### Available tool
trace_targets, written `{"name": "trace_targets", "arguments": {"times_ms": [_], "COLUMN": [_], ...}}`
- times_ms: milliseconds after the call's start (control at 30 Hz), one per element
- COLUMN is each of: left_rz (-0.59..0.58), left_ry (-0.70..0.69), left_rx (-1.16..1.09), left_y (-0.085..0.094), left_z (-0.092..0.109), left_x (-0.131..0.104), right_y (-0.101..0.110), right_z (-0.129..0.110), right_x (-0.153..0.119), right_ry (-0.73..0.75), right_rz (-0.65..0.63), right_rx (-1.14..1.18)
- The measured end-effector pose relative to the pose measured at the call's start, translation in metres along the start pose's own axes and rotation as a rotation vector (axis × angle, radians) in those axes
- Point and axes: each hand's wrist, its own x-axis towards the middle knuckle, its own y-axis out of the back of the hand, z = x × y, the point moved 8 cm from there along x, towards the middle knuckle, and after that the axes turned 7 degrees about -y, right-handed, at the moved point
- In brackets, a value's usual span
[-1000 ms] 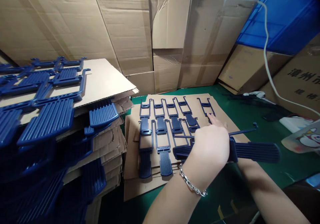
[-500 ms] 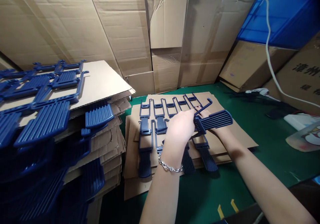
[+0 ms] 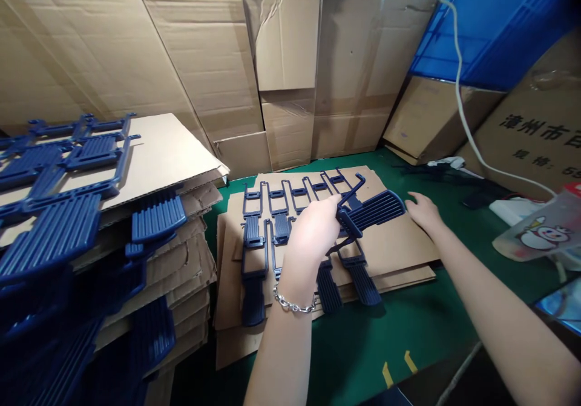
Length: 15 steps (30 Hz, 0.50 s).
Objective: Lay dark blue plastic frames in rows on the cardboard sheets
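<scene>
My left hand point(image 3: 315, 227), with a chain bracelet at the wrist, is closed around a dark blue plastic frame with a ribbed paddle point(image 3: 374, 210). The paddle points right and a thin bent arm sticks up beside it. Below lie several similar blue frames point(image 3: 255, 255) in rows on cardboard sheets point(image 3: 394, 236); my left hand hides some of them. My right hand point(image 3: 424, 212) is beside the right edge of the sheets, apart from the held frame. Its thumb and a finger show slightly parted, with nothing visible between them.
At left stands a tall stack of cardboard layers point(image 3: 181, 273) with more blue ribbed frames point(image 3: 68, 224) between and on them. Cardboard boxes point(image 3: 358, 73) line the back. On the green table point(image 3: 354, 351) at right are a plastic cup point(image 3: 540, 233) and a white cable point(image 3: 460, 85).
My right hand has moved away to the right from behind the held frame, out past the sheets. My left hand still grips the frame. The view has shifted a little to the right.
</scene>
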Motion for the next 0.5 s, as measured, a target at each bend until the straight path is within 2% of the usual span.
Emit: {"name": "trace_targets", "arguments": {"times_ms": [133,233,367,433,500], "left_rz": [0.004,0.007,-0.007,-0.027,-0.035], "left_ry": [0.046,0.069,0.05,0.042,0.024], "left_rx": [0.011,0.037,0.038,0.021,0.002], "left_y": [0.002,0.002,-0.001,-0.002,-0.001], "left_z": [-0.007,-0.008,-0.001,0.003,0.007], "left_x": [0.003,0.004,0.001,-0.003,-0.006], "right_y": [0.018,0.021,0.016,0.015,0.018], "right_z": [0.073,0.106,0.115,0.109,0.096], "right_x": [0.019,0.03,0.041,0.035,0.021], "right_ry": [-0.219,-0.329,-0.39,-0.387,-0.313], "right_rz": [0.001,-0.009,-0.049,-0.061,-0.057], "right_rx": [-0.067,-0.101,-0.125,-0.186,-0.301]}}
